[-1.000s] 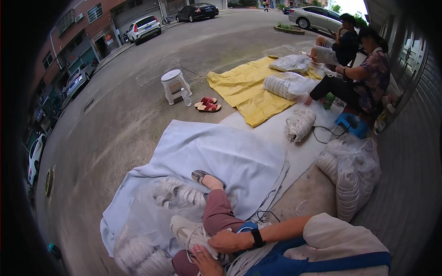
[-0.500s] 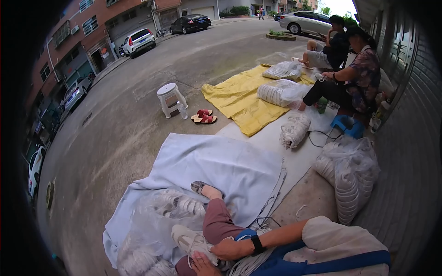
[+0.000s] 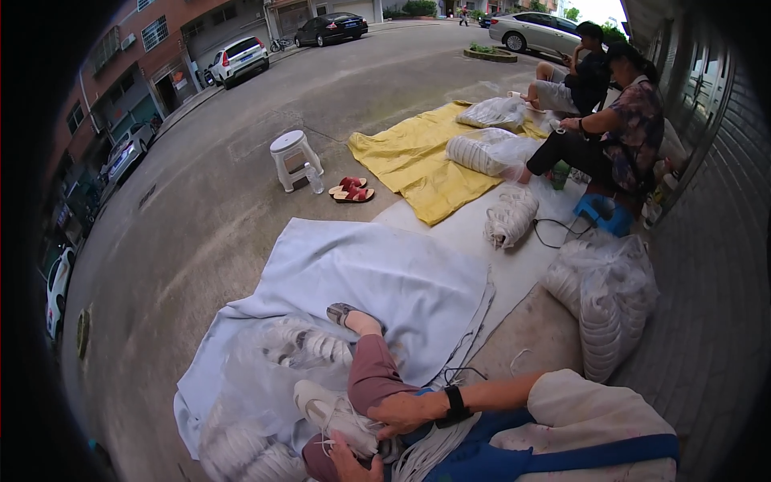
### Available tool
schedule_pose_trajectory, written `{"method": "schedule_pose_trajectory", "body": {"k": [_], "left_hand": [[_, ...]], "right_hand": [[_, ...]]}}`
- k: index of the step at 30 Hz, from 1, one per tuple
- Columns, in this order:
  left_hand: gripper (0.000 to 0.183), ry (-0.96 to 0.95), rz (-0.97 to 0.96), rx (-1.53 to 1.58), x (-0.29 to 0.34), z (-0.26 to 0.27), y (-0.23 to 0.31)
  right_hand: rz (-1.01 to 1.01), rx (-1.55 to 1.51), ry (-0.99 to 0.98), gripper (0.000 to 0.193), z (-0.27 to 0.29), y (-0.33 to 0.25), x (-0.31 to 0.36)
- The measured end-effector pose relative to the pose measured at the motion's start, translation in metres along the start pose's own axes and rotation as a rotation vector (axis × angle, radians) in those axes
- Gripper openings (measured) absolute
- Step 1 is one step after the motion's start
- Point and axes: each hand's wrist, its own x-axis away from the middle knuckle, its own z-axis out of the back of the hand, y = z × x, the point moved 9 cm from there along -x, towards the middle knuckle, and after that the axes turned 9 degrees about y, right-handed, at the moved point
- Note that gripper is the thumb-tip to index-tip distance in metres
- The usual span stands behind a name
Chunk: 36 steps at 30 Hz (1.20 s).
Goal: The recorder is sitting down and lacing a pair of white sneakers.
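Observation:
A cream-white lace-up shoe [image 3: 325, 404] lies over my lap, its toe pointing up and left. Around its near end curls my left hand [image 3: 353, 464], thumb and fingers closed against its side. My right hand [image 3: 401, 411], with a black band on the wrist, reaches in from the right and pinches at the lace area; its fingertips are partly hidden. A bunch of loose white laces [image 3: 438, 447] hangs across my blue apron, just below the right wrist. Beside the shoe on the left sits a clear plastic bag [image 3: 261, 349] with several whitish shoes inside.
A pale blue cloth [image 3: 361, 257] spreads under my foot. Bagged shoe bundles [image 3: 606, 309] stand at right. Beyond lie a yellow sheet [image 3: 430, 173], red sandals [image 3: 353, 194], a bottle [image 3: 313, 178] and a white stool [image 3: 294, 161]. Two people [image 3: 634, 120] sit at far right.
My right hand has moved slightly up and right from the left hand, opening a gap between them. The left hand has turned around the shoe's near end. The whole view has shifted slightly.

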Motion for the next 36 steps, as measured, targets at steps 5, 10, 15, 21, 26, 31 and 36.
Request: {"method": "schedule_pose_trajectory", "body": {"k": [5,10,15,21,26,31,36], "left_hand": [[0.028,0.611,0.596,0.879,0.013,0.095,-0.049],[0.023,0.987,0.570,0.840,0.066,0.199,-0.110],[0.024,0.929,0.619,0.725,0.076,0.198,-0.137],[0.025,0.858,0.667,0.584,0.090,0.196,-0.156],[0.026,0.795,0.702,0.448,0.097,0.194,-0.162],[0.031,0.558,0.357,0.177,0.018,0.151,-0.068],[0.034,0.222,0.237,0.166,-0.043,0.061,-0.047]], "right_hand": [[0.044,-0.093,0.111,0.020,0.050,0.040,0.007],[-0.250,-0.623,0.245,0.022,0.146,0.060,0.019],[-0.043,-1.434,0.826,0.023,0.277,0.090,0.079],[-0.068,-1.401,0.955,0.022,0.297,0.114,0.107],[-0.420,-0.906,0.528,0.016,0.172,0.076,0.025],[-0.054,-0.436,0.321,0.021,0.071,0.019,-0.036],[0.013,-0.352,0.326,0.020,0.043,-0.004,-0.048]]}}
